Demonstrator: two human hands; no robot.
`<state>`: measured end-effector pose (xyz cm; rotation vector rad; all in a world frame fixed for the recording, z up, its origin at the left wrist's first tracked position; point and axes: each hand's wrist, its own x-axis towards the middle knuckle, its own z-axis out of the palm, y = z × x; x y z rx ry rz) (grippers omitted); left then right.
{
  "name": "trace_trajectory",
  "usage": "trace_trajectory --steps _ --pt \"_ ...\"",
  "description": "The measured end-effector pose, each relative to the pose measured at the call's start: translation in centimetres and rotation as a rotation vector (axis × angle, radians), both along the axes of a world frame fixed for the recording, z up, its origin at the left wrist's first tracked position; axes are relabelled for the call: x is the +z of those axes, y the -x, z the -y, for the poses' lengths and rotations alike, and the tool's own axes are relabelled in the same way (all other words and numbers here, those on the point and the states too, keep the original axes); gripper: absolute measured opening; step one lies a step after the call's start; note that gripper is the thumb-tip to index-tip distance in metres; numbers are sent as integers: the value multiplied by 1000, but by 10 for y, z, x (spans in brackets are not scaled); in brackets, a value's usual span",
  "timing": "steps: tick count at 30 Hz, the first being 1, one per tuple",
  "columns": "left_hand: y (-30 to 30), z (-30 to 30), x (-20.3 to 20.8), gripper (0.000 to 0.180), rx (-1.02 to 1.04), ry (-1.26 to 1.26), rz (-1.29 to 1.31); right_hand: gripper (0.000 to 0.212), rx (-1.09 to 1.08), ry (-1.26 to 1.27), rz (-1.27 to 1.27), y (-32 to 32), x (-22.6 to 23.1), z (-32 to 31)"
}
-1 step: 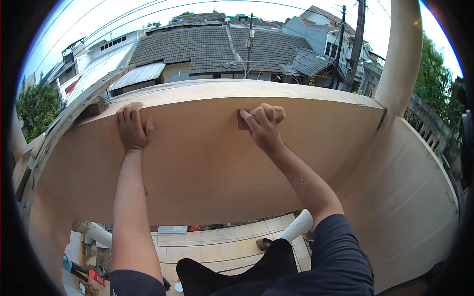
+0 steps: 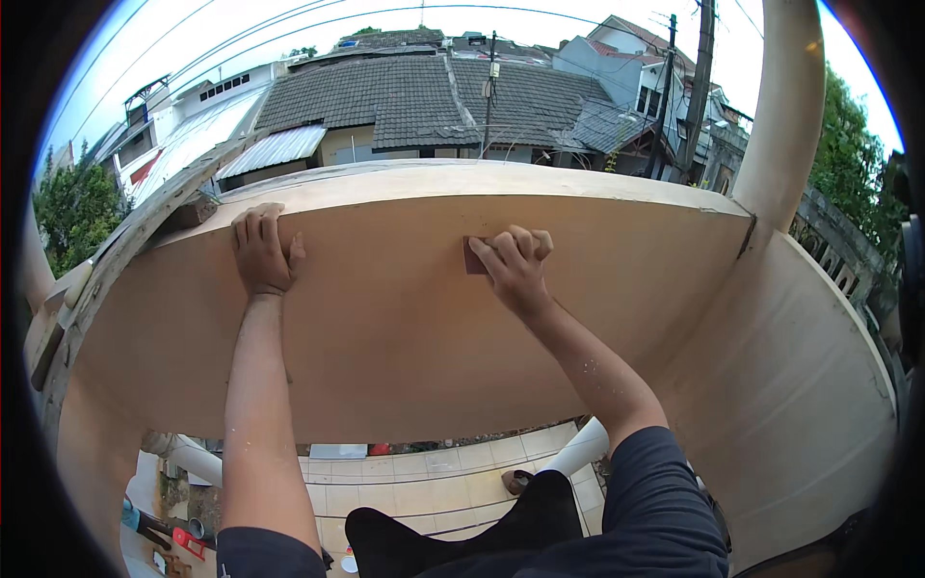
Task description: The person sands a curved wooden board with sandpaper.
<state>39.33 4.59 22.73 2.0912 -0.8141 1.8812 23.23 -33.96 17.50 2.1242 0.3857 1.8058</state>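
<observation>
My right hand [image 2: 520, 265] has its fingers curled around a small reddish-brown piece of sandpaper [image 2: 474, 255]. It presses the sheet against the tan wall panel [image 2: 385, 328], a little below the panel's upper edge. The part of the sheet under my palm and fingers is hidden. Farther left, my left hand [image 2: 264, 255] lies against the same panel with fingers stretched up to the top edge and the thumb apart. Nothing is held in it.
A pale ledge [image 2: 462, 181] tops the panel and meets a round column [image 2: 785, 116] at the right. A weathered beam [image 2: 135, 246] slants along the left. Below are a tiled floor [image 2: 414, 477], a white pipe [image 2: 581, 448] and a red object [image 2: 189, 542]. Tiled roofs [image 2: 356, 96] stand beyond.
My right hand has slid slightly down the panel with the sandpaper. The left hand stays at the top edge, and the whole view has shifted a little.
</observation>
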Motion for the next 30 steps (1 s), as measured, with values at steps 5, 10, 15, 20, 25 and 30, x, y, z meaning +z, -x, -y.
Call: trace_trajectory --steps 5,10,15,20,25,30 --pt "10 2 0 53 -23 6 -34 26 0 143 -264 30 -167 -13" --pt "4 14 -2 52 -44 4 -5 19 21 340 -418 45 -215 24" --pt "9 4 4 51 -46 -9 -8 19 15 291 -102 22 -18 15" --pt "4 5 4 51 -21 -3 5 21 31 1 144 4 66 11" --pt "4 -4 -4 52 -30 18 9 34 73 48 -182 22 -98 -9" --pt "10 10 2 51 -39 5 5 33 -31 231 -500 54 -236 13"
